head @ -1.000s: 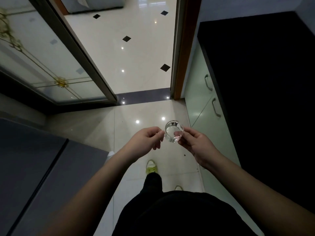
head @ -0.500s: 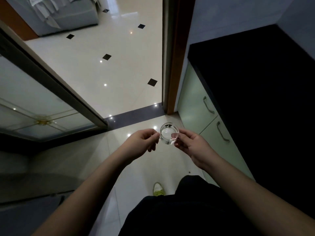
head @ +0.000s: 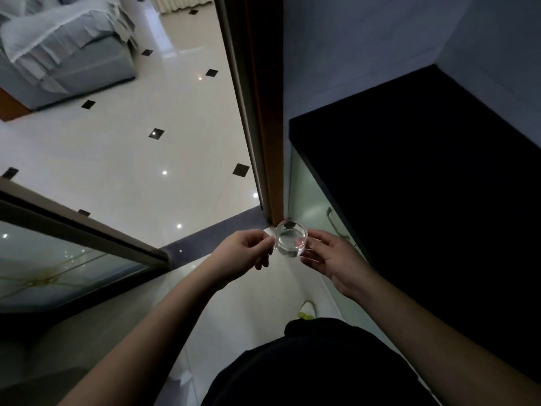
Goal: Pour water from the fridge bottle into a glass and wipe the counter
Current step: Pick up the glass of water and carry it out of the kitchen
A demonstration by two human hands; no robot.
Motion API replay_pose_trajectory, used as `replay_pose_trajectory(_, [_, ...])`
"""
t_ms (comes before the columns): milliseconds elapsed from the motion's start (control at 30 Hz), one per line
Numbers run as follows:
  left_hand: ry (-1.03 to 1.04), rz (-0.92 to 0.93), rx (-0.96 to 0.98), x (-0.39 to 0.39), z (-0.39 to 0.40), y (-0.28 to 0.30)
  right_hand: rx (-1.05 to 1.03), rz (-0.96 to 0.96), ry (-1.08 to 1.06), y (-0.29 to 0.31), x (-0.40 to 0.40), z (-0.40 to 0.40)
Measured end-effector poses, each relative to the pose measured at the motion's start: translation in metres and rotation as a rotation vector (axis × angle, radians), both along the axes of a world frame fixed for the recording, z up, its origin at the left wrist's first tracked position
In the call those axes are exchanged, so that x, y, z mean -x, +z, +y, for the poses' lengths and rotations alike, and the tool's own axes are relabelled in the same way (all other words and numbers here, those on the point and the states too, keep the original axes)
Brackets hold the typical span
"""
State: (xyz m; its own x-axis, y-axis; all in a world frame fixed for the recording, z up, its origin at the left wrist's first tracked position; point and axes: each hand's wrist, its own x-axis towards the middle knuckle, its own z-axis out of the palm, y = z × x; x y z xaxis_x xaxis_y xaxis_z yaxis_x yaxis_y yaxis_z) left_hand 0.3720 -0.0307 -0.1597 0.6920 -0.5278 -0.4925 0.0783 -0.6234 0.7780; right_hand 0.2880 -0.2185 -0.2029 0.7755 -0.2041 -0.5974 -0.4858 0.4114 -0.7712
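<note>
Landmark: glass (head: 291,238). All positions are given from it.

Glass: small, clear, seen from above, mouth up, held level over the floor in front of the body. It looks to have a small handle on its left side. Liquid seems present inside, but the level cannot be read through the reflections.

Left hand (head: 246,253): touching the glass's left side, thumb and forefinger pinching at the handle, other fingers curled below.

Right hand (head: 330,256): touching the glass's right side, fingertips against the wall and under the base, fingers fairly straight, cradling more than clasping.

Bench (head: 439,186): dark top, right of the glass and beyond it, near but not under it. Pale cabinet fronts with bar handles run below its edge, just right of the glass.

Key relation (judgement): the glass's upright axis must stay vertical while it travels rightward onto the bench. The right hand is the nearer one to the bench edge.

Hidden or unclear: no bottle and no cloth in view. The bench surface is too dark to show wet spots or objects. Door frame (head: 263,127) stands directly beyond the glass. One shoe (head: 307,310) shows below it.
</note>
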Motion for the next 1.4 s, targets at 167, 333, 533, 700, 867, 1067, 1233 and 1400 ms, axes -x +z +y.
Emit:
replay_pose_trajectory(167, [0.002, 0.058, 0.031, -0.04, -0.04, 0.003, -0.035, 0.008, -0.056, -0.004, -0.033, -0.034])
replay_pose_trajectory(333, [-0.032, 0.104, 0.063, -0.076, -0.069, -0.002, -0.062, 0.016, -0.166, -0.003, -0.064, -0.057])
replay_pose_trajectory(533, [-0.168, 0.077, 0.052, -0.135, -0.103, -0.007, -0.044, 0.009, -0.262, -0.008, -0.105, -0.079])
replay_pose_trajectory(700, [-0.333, 0.029, 0.059, -0.19, -0.128, -0.012, -0.029, -0.015, -0.433, -0.009, -0.143, -0.086])
replay_pose_trajectory(867, [-0.436, 0.037, 0.064, -0.233, -0.154, -0.02, -0.057, -0.031, -0.611, -0.002, -0.171, -0.091])
replay_pose_trajectory(1067, [-0.597, 0.021, 0.123, -0.258, -0.186, -0.025, -0.035, -0.044, -0.741, -0.002, -0.185, -0.11])
replay_pose_trajectory(1233, [-0.599, 0.017, 0.156, -0.266, -0.215, -0.039, -0.037, -0.016, -0.777, -0.013, -0.192, -0.135])
replay_pose_trajectory(1400, [-0.523, 0.058, 0.146, -0.27, -0.241, -0.053, -0.047, -0.037, -0.754, -0.018, -0.198, -0.16])
